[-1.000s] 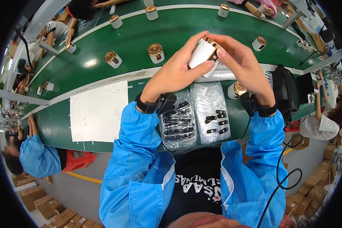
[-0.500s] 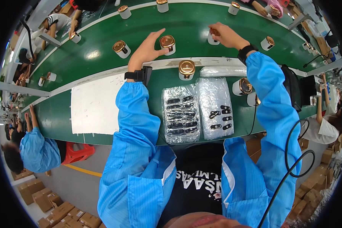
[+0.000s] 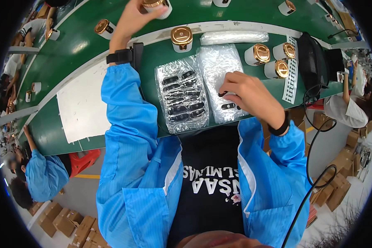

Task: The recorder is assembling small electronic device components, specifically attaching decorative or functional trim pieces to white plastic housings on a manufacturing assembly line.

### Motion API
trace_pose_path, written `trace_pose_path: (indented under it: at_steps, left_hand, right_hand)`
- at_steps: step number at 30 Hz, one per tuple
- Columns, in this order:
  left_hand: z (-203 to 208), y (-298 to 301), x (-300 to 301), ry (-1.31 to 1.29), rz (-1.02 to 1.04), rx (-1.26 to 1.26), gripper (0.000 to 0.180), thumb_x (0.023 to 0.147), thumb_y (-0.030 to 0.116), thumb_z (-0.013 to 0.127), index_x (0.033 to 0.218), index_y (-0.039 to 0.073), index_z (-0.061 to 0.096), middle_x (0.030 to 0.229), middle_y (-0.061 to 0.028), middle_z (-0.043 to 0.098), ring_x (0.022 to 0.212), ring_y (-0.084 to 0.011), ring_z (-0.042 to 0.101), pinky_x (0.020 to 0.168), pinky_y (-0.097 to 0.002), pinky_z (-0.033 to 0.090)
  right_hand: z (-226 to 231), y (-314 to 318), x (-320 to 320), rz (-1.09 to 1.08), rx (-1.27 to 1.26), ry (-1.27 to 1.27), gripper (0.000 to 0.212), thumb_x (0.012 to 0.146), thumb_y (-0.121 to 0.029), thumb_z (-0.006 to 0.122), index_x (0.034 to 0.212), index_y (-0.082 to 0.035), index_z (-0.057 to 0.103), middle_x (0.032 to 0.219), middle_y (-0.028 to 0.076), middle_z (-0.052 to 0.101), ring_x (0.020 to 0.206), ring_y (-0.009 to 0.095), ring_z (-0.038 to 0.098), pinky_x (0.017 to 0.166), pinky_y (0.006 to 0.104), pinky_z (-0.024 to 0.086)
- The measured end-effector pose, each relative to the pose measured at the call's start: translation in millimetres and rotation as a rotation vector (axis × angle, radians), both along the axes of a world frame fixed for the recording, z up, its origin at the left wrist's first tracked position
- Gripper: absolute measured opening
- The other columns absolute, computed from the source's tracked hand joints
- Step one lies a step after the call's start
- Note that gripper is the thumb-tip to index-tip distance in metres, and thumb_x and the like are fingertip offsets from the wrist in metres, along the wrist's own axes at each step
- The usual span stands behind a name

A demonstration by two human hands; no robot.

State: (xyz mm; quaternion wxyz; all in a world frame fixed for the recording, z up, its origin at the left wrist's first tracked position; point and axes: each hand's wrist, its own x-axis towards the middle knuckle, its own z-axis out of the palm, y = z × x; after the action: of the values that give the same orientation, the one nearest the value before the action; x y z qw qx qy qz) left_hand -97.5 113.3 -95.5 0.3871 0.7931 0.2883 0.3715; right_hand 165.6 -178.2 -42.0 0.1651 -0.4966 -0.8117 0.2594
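Beside three gold-capped jars [image 3: 273, 58], right hand [image 3: 250, 97] fingers pinch a clip in the tray [image 3: 221, 82]; left hand [image 3: 136, 18] grips a jar [image 3: 156, 6].

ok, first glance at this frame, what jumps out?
The bright blue sleeves fill the middle. The left hand reaches far out over the green belt and closes on a gold-topped white jar at the top edge. Nearer, the right hand picks at small black parts in a clear plastic tray; more gold-capped jars cluster to its right.

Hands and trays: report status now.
Left hand grips gold-capped jar on green belt. Right hand picks at black parts in clear tray. Nothing blocking.
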Motion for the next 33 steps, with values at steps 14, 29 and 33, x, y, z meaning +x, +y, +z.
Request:
trace_pose_path:
  at_steps: [14, 29, 33]
  left_hand:
    - [101.6, -96.2, 28.0, -0.496, -0.264, -0.371, 0.043, 0.108, 0.033, 0.062, 0.137, 0.001, 0.059, 0.113, -0.01, 0.073, 0.098, -0.0205, 0.073, 0.086, -0.0344, 0.061]
    - [109.0, -143.5, 68.6, -0.542, -0.519, -0.656, 0.075, 0.112, 0.064, 0.025, 0.157, 0.006, 0.042, 0.114, -0.0129, 0.069, 0.087, -0.0223, 0.071, 0.075, -0.0355, 0.059]
    - [110.7, -141.6, 69.0, -0.605, -0.522, -0.741, 0.061, 0.115, 0.051, 0.029, 0.154, 0.007, 0.044, 0.107, -0.0123, 0.069, 0.085, -0.0211, 0.07, 0.075, -0.0359, 0.059]
  right_hand:
    - [-12.2, 6.6, -1.7, 0.005, 0.018, -0.042, 0.018, 0.085, -0.002, 0.076, 0.101, -0.002, 0.069, 0.099, 0.01, 0.064, 0.088, 0.034, 0.063, 0.077, 0.0443, 0.052]
    - [117.6, 33.1, -17.7, -0.395, 0.198, 0.934, 0.019, 0.095, 0.008, 0.07, 0.113, 0.006, 0.072, 0.104, 0.01, 0.072, 0.092, 0.017, 0.072, 0.078, 0.0276, 0.059]
    - [119.8, 50.6, -21.7, -0.394, 0.216, 0.985, 0.016, 0.097, 0.005, 0.07, 0.113, 0.008, 0.072, 0.103, 0.009, 0.072, 0.093, 0.016, 0.074, 0.075, 0.0255, 0.06]
